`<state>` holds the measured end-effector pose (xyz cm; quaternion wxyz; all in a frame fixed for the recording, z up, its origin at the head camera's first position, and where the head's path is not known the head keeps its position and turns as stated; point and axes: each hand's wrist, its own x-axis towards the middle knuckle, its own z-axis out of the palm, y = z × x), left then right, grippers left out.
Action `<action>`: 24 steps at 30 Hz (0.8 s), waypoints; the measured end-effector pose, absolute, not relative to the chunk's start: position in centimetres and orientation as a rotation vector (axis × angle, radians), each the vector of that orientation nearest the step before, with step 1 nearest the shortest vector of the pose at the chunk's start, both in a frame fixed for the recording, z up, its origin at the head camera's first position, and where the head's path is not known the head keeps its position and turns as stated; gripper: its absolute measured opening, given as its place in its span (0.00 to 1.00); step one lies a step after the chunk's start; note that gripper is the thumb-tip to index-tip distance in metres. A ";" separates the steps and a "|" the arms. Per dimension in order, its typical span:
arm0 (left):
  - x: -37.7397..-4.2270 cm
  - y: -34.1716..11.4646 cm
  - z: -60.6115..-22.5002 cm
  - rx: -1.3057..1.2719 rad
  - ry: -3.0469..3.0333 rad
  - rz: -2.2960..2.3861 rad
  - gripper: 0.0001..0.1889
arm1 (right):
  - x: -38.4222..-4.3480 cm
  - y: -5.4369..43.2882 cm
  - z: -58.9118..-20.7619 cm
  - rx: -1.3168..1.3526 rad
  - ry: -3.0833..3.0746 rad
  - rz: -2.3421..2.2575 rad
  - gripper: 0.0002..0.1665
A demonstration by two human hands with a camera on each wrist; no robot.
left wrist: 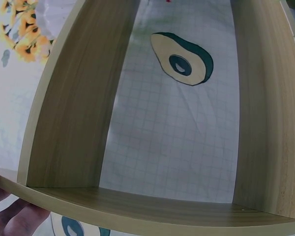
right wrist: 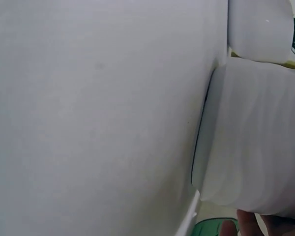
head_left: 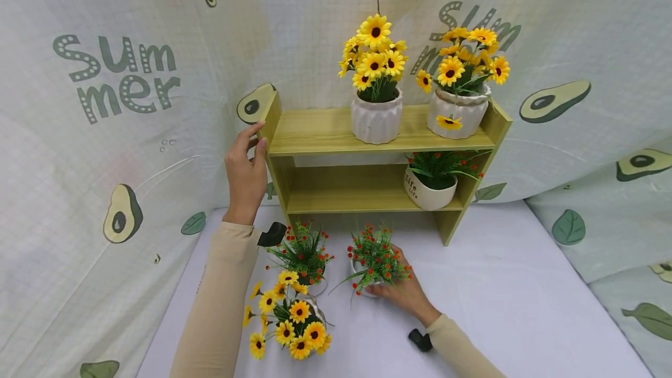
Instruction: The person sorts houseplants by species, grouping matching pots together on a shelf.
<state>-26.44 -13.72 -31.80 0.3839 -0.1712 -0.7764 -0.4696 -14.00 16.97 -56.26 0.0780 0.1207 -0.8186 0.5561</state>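
Observation:
My left hand (head_left: 247, 168) holds the left side board of a two-tier wooden shelf (head_left: 346, 182); in the left wrist view its fingers (left wrist: 27, 219) lie along the outer face. My right hand (head_left: 406, 290) grips a white pot with a red-berried green plant (head_left: 375, 258) in front of the shelf. The right wrist view shows that ribbed white pot (right wrist: 255, 137) close over the tabletop, with fingertips (right wrist: 248, 223) at its far side. To its left are another red-berried plant (head_left: 303, 252) and a potted sunflower plant (head_left: 294, 319).
Two potted sunflower plants, one in the middle (head_left: 377, 118) and one at the right (head_left: 459, 112), stand on the top shelf. A white pot with lettering (head_left: 433, 191) sits at the right of the lower tier. Avocado-print cloth (head_left: 131, 150) hangs behind the white table (head_left: 488, 284).

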 end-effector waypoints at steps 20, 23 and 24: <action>-26.4 -13.7 -31.8 -0.435 -1.991 -1.191 0.18 | -10.1 17.5 -52.5 0.343 -2.420 1.374 0.55; -26.5 -13.7 -31.8 -0.429 -1.991 -1.190 0.17 | -9.9 17.4 -50.8 0.429 -2.331 1.364 0.55; -26.4 -13.7 -31.8 -0.428 -1.991 -1.193 0.17 | -9.9 17.4 -50.3 0.460 -2.298 1.364 0.56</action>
